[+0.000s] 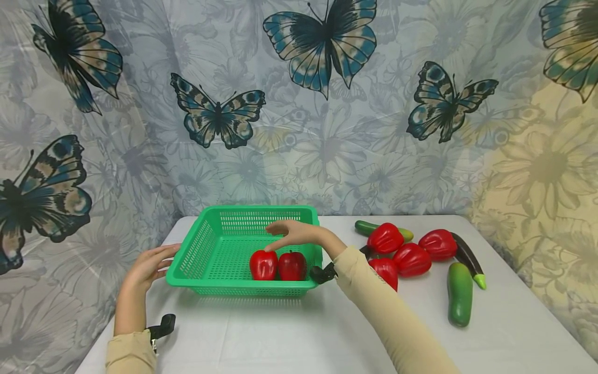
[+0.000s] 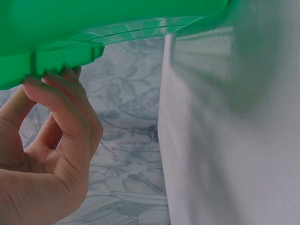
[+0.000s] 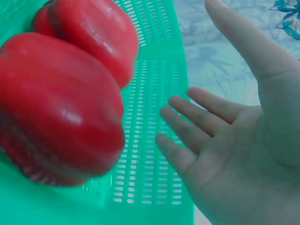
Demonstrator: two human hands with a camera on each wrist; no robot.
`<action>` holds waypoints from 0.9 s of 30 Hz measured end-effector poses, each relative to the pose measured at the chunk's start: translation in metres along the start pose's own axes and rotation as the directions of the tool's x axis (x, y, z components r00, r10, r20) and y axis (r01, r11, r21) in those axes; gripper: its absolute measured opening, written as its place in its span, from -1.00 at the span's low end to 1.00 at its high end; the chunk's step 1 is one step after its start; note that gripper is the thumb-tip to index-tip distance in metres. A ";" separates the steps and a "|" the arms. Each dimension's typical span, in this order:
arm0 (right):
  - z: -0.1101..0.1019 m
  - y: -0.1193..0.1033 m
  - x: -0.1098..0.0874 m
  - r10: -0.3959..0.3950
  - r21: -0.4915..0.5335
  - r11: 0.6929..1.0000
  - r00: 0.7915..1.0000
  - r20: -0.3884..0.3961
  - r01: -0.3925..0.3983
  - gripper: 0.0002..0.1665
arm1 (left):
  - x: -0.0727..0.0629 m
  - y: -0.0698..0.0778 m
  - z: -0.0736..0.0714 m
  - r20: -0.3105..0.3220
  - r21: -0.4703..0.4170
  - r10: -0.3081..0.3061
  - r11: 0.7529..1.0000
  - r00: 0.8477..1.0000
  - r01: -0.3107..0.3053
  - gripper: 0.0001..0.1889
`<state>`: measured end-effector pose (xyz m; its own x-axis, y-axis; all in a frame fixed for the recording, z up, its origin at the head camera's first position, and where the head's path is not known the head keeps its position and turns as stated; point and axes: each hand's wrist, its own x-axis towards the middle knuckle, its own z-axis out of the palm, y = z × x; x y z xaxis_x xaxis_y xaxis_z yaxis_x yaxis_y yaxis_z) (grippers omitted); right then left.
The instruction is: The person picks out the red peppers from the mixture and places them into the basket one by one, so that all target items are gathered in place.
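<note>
My left hand (image 1: 150,264) is at the left rim of a green plastic basket (image 1: 184,281). In the left wrist view its bent fingers (image 2: 70,105) have their tips on the rim. Inside the basket, by the front right corner, two red bell peppers (image 1: 263,266) (image 1: 293,266) lie side by side. My right hand (image 1: 295,234) is over the basket's right part, above and behind these peppers. The right wrist view shows this hand with spread fingers (image 3: 187,129) and a bare palm, apart from the peppers (image 3: 61,108).
Right of the basket are several more red bell peppers (image 1: 411,259), partly behind my right sleeve. A cucumber (image 1: 366,227) lies behind them. A dark eggplant (image 1: 467,255) and a thick green cucumber (image 1: 460,294) lie farther right. Patterned cloth (image 1: 327,171) hangs behind the white table (image 1: 261,337).
</note>
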<state>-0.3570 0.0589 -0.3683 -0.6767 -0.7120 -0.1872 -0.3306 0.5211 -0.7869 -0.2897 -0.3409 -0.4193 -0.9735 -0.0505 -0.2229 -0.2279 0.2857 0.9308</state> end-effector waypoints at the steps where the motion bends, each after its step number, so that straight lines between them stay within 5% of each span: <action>1: -0.001 0.001 -0.002 -0.004 0.002 1.000 1.000 -0.007 0.004 -0.18 | 0.000 0.000 0.000 -0.001 0.000 -0.001 1.000 1.000 0.001 -0.47; 15: -0.020 0.023 -0.032 0.018 0.040 0.999 0.991 -0.135 -0.013 -0.06 | -0.001 0.001 0.001 -0.015 -0.016 -0.007 1.000 1.000 0.007 -0.48; 27: -0.033 0.034 -0.065 -0.042 0.074 0.995 0.972 -0.230 0.061 -0.06 | 0.000 0.001 0.001 -0.012 -0.002 -0.016 1.000 1.000 0.016 -0.44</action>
<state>-0.3452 0.1383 -0.3633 -0.7954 -0.6060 -0.0133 -0.3214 0.4403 -0.8384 -0.2899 -0.3400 -0.4181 -0.9700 -0.0665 -0.2340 -0.2432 0.2832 0.9277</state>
